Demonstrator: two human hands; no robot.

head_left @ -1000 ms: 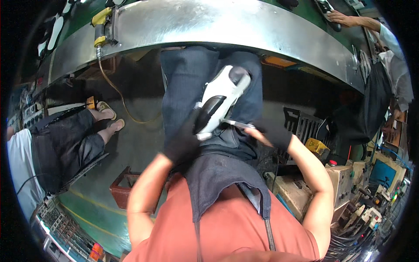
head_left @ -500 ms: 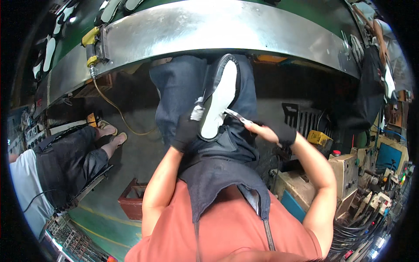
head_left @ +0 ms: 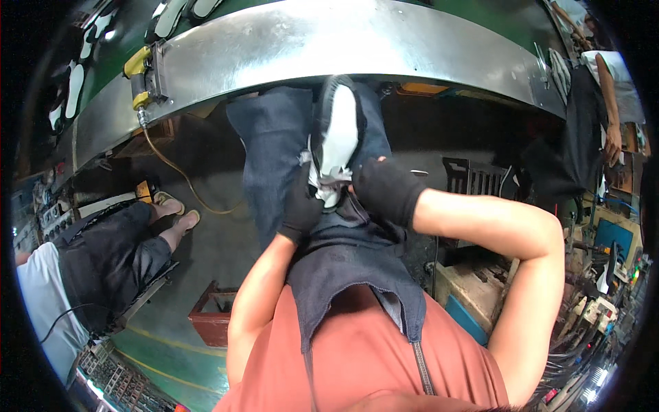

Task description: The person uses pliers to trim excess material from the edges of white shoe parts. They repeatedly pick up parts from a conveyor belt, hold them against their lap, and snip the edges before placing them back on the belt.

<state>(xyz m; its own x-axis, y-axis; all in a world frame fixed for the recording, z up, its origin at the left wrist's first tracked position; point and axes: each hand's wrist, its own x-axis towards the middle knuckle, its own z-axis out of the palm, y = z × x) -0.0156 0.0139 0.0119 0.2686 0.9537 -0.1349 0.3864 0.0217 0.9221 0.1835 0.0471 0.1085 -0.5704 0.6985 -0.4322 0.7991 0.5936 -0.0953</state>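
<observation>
A black shoe [head_left: 341,134] lies sole up across my lap, its white bottom facing me and its toe pointing away toward the bench. My left hand [head_left: 300,206], in a black fingerless glove, is closed round the left side near the heel. My right hand [head_left: 388,189], gloved the same way, bends inward over the heel end, its back hiding most of its fingers. From it a slim dark hand tool [head_left: 335,183] crosses the white bottom; its kind is too blurred to tell. Pale ragged scraps [head_left: 338,172] stand up around the tool.
A metal bench edge [head_left: 329,44] curves ahead of my knees, with a yellow-and-black air tool [head_left: 139,72] and hose on its left. A red-brown box [head_left: 209,316] stands at left, near a seated person [head_left: 110,268]. Machinery [head_left: 473,288] is at right; another person's arm [head_left: 607,103] shows beyond.
My right hand has swung inward over the heel end, elbow raised outward, bringing the tool across the shoe bottom. The shoe has shifted slightly left, and more scraps stick up near the heel.
</observation>
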